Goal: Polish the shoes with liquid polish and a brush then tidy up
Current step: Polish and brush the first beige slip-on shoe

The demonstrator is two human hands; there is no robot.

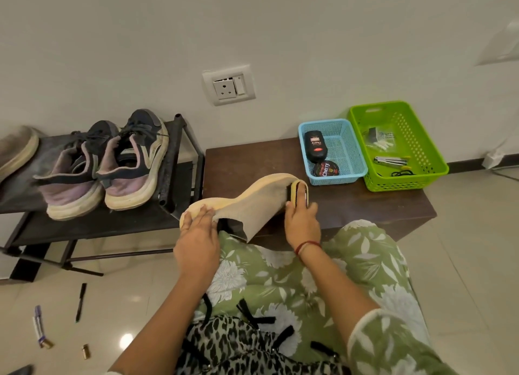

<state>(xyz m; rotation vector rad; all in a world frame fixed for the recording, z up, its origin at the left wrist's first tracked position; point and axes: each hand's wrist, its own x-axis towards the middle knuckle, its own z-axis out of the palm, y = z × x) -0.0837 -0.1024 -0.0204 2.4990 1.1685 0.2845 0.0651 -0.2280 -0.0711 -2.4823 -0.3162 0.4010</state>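
Floor, near left: one dark pen (81,301) and two small brass cylinders (86,351) lying loose. Those look like tidy-up work for later.
Left hand (196,234): wrapped over the near end of the pale shoe (247,206), holding it up off the lap, sole turned upward.
Right hand (302,220): clamped on the yellow brush (297,190), bristles pressed against the shoe's far end.
Step in hand: brushing, I'd say. One shoe is being worked, and the tidying is not yet begun.
Next move: steady strokes along the upper while the left hand braces and turns the shoe to bring up fresh sides.
Low table (365,206): just beyond the knees, carrying two baskets side by side.
Blue basket (334,179): one black polish bottle (316,145) lying flat, and one round polish tin (325,169) nearer.
Green basket (407,178): right of the blue one, holding small oddments too jumbled to count.
Shoe rack (179,155): on the left, two sneakers (106,164) as a pair, plus one more pale shoe (16,150) cut by the left edge.
Count: two hands, one brush, four shoes in sight.
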